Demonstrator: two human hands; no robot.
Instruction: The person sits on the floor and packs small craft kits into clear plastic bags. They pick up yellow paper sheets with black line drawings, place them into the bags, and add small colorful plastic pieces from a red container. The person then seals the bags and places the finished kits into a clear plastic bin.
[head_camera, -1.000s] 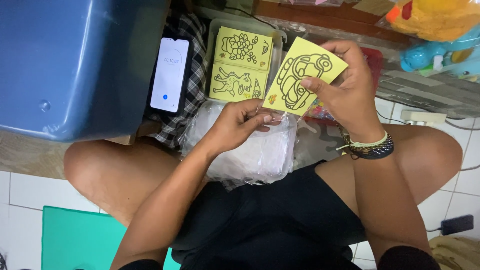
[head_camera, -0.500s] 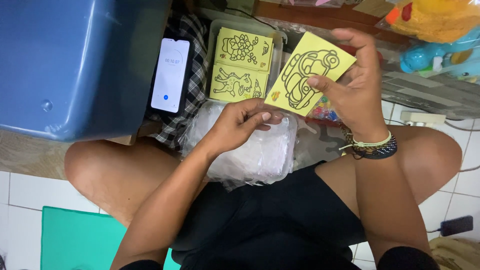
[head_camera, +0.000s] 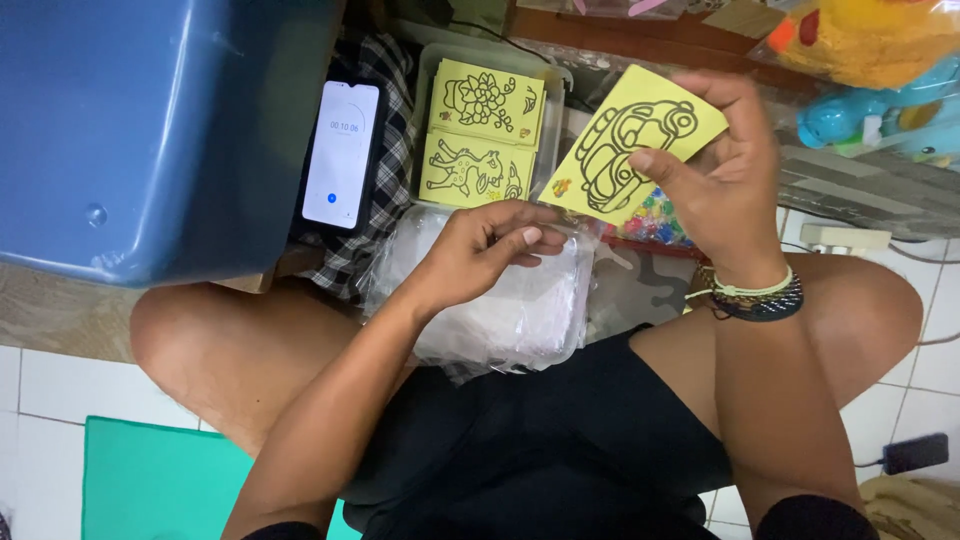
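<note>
My right hand (head_camera: 722, 182) holds up a yellow card (head_camera: 628, 145) printed with a black car outline, thumb across its face. My left hand (head_camera: 485, 250) rests on a stack of clear plastic bags (head_camera: 520, 315) lying in my lap, its fingers pinching the top bag near the edge. Just beyond, a clear tray (head_camera: 553, 92) holds more yellow picture cards (head_camera: 482, 135) in two piles. Several bracelets circle my right wrist.
A white phone (head_camera: 341, 154) with a lit screen lies on checked cloth left of the tray. A big blue tub (head_camera: 150, 130) fills the upper left. Colourful toys (head_camera: 870, 70) sit at the upper right, a teal mat (head_camera: 160, 485) at the lower left.
My right hand has tilted and lifted the car card slightly to the right. My left hand stays on the plastic bags, fingers shifting a little.
</note>
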